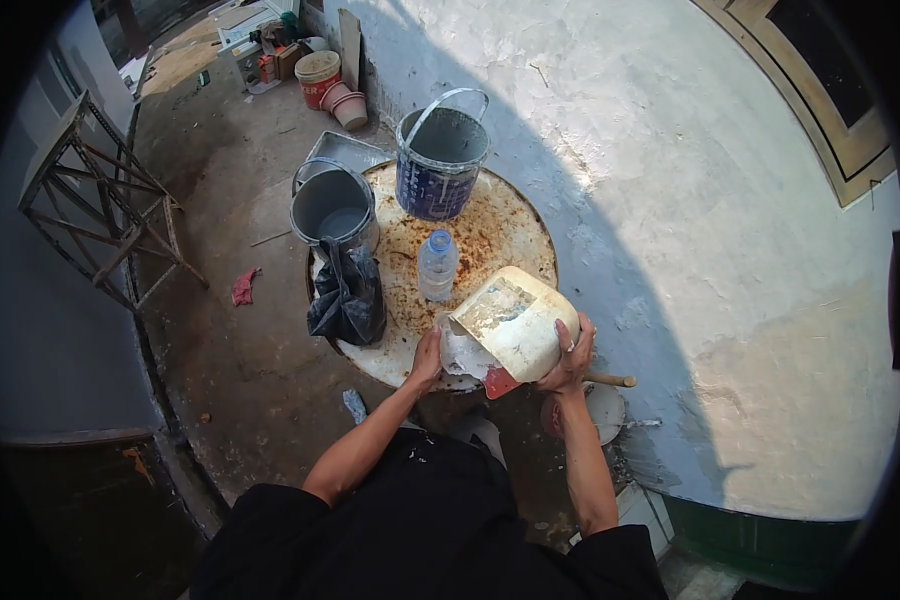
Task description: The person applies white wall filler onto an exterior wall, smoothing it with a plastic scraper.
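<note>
My right hand grips the rounded end of a worn cream plastic container, tilted on its side over the near edge of the rusty drum top. Its mouth faces my left hand, whose fingers are closed at the edge of a crumpled whitish sheet, partly hidden under the container. A flat red piece pokes out below the container. Just beyond stands a clear plastic bottle with a blue cap. Left of it, a black plastic bag hangs against a grey bucket.
A blue paint bucket stands at the drum's far side, near the plastered wall. A metal trestle stands at left. Red and pink buckets sit farther back. A wooden handle juts out beside my right hand.
</note>
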The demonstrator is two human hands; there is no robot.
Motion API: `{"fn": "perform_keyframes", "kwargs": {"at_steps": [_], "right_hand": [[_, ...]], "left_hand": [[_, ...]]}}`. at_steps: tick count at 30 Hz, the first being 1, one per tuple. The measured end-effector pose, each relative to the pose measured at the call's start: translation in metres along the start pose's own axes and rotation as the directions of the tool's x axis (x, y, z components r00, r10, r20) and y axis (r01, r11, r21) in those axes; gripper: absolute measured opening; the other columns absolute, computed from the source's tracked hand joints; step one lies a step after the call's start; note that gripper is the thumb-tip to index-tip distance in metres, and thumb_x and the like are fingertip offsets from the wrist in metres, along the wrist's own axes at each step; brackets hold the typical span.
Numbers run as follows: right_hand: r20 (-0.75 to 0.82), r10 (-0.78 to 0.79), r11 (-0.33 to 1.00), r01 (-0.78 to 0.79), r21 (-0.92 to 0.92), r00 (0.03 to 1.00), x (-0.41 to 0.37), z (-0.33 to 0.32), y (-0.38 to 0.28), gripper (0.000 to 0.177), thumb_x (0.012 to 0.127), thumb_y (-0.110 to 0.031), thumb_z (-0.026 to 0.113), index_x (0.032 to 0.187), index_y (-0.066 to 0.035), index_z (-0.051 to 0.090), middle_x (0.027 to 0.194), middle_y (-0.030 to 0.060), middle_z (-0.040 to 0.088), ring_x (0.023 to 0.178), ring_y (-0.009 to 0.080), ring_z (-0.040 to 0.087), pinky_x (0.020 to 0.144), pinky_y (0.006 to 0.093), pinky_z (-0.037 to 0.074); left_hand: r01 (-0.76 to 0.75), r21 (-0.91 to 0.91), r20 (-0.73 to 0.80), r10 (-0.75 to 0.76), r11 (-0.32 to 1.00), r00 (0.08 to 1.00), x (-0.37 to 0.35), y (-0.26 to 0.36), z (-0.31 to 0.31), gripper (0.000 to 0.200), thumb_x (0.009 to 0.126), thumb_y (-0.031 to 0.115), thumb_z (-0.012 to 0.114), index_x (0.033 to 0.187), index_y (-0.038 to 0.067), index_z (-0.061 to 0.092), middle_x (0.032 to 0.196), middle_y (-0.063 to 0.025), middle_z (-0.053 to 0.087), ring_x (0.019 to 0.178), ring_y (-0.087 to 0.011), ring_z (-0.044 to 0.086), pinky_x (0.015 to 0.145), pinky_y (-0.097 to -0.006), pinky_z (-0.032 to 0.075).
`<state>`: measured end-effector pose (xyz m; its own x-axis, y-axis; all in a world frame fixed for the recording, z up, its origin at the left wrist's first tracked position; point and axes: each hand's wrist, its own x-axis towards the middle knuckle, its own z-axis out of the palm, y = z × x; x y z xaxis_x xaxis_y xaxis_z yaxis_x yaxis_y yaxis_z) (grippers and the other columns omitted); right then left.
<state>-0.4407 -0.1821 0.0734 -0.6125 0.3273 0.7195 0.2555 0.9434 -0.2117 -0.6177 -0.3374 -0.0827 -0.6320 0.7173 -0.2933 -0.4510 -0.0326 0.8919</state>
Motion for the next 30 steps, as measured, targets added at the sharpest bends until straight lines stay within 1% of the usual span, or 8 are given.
{"fn": "perform_keyframes", "kwargs": {"at_steps": [4,7,13,16,19,22,28,30], "right_hand": [[-0.017,0.028,1.0,-0.028,-0.007,0.999,0.005,-0.002,-0.005,0.083,0.063,-0.053,0.072,0.133,-0.018,0.046,0.12,0.0305,0.047,0.098,0.0446,0.053,0.08,0.0504,0.046],[0.035,0.014,1.0,-0.014,-0.006,0.999,0.005,-0.001,0.0,0.084,0.063,-0.053,0.073,0.134,-0.017,0.045,0.12,0.0306,0.047,0.099,0.0448,0.053,0.081,0.0507,0.045],[-0.004,0.022,1.0,-0.022,0.0,1.0,0.007,-0.001,-0.006,0.087,0.063,-0.052,0.074,0.136,-0.017,0.043,0.119,0.0296,0.047,0.1,0.0445,0.053,0.08,0.0509,0.045],[-0.039,0.047,0.999,-0.047,0.013,0.998,0.003,0.004,-0.005,0.083,0.061,-0.054,0.075,0.13,-0.016,0.049,0.116,0.0289,0.049,0.099,0.0436,0.053,0.081,0.0503,0.045],[-0.044,0.043,0.999,-0.041,0.031,0.998,0.004,0.002,-0.003,0.084,0.06,-0.054,0.076,0.13,-0.015,0.049,0.117,0.029,0.049,0.1,0.0436,0.053,0.081,0.0504,0.045],[-0.077,0.07,0.997,-0.067,0.04,0.995,0.004,0.004,-0.004,0.083,0.06,-0.054,0.076,0.129,-0.014,0.049,0.117,0.0289,0.049,0.1,0.0434,0.053,0.081,0.0502,0.045],[-0.053,0.066,0.997,-0.064,0.032,0.996,0.006,0.003,-0.003,0.085,0.061,-0.055,0.075,0.131,-0.016,0.048,0.117,0.0288,0.049,0.098,0.0435,0.054,0.081,0.0501,0.045],[-0.027,0.032,0.999,-0.031,0.026,0.999,0.004,0.002,-0.002,0.086,0.063,-0.052,0.075,0.135,-0.016,0.043,0.12,0.0294,0.047,0.1,0.0443,0.053,0.081,0.0512,0.045]], "left_hand": [[-0.004,0.029,0.002,0.004,1.0,1.0,0.004,-0.011,-0.005,0.047,0.103,0.039,0.034,0.111,-0.002,0.056,0.099,-0.0079,0.059,0.092,-0.015,0.053,0.086,-0.0287,0.041],[-0.032,-0.007,-0.01,0.032,0.999,0.999,0.002,-0.006,0.001,0.047,0.103,0.039,0.034,0.111,-0.002,0.056,0.099,-0.0081,0.059,0.092,-0.0151,0.053,0.086,-0.0288,0.041],[-0.027,0.0,0.015,0.027,1.0,1.0,0.0,-0.003,-0.001,0.047,0.103,0.039,0.033,0.112,-0.002,0.055,0.1,-0.0084,0.059,0.093,-0.0151,0.053,0.087,-0.0286,0.041],[0.003,-0.017,0.018,-0.002,1.0,1.0,0.001,-0.008,-0.004,0.047,0.103,0.039,0.033,0.112,-0.002,0.055,0.101,-0.0087,0.059,0.094,-0.0156,0.053,0.088,-0.029,0.041],[-0.002,-0.04,0.009,0.002,0.999,1.0,0.003,-0.008,-0.003,0.047,0.103,0.038,0.032,0.112,-0.002,0.055,0.102,-0.0093,0.059,0.095,-0.0163,0.053,0.088,-0.0298,0.041],[-0.025,0.019,0.01,0.025,1.0,1.0,0.0,-0.003,-0.002,0.048,0.103,0.038,0.032,0.115,-0.003,0.055,0.105,-0.0105,0.06,0.097,-0.0175,0.054,0.09,-0.0305,0.041],[0.02,-0.06,0.06,-0.016,0.998,0.998,0.007,-0.016,-0.009,0.049,0.104,0.038,0.031,0.12,-0.004,0.053,0.11,-0.012,0.059,0.102,-0.0186,0.054,0.093,-0.0309,0.04],[0.019,-0.046,0.045,-0.017,0.999,0.999,0.006,-0.019,-0.009,0.05,0.104,0.038,0.031,0.121,-0.004,0.052,0.112,-0.0121,0.059,0.102,-0.0185,0.054,0.093,-0.0309,0.04]]}}
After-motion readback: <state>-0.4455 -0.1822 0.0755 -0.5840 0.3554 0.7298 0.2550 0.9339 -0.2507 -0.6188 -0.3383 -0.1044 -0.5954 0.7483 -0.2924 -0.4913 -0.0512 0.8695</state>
